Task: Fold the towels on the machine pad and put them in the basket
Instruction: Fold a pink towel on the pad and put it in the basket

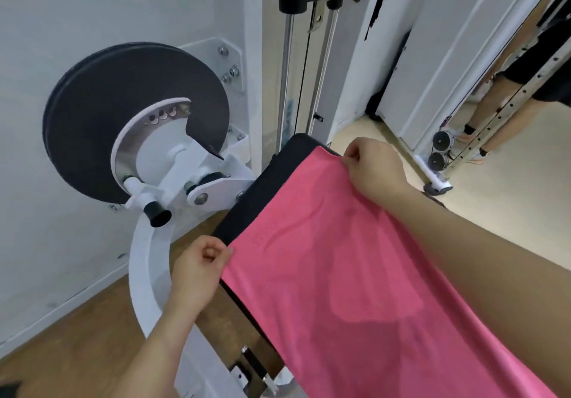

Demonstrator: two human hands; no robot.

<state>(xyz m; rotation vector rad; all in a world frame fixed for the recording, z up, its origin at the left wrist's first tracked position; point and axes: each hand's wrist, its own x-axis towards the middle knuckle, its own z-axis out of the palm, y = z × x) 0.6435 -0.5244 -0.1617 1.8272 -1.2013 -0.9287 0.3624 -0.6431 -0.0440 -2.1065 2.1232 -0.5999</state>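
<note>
Pink towel spread over pad. Left hand and right hand each pinch a far corner. Thin pinches could slip mid-fold, skewing edges; towel's near end probably overhangs, unseen.

One head-worn wide-angle view looks steeply down, close over the machine pad.

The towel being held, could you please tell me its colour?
Plain pink towel, head view.

Black round disc mounted on white machine arm, black knob below. Steel guide rods behind. Wood floor; mirror far right.
</note>
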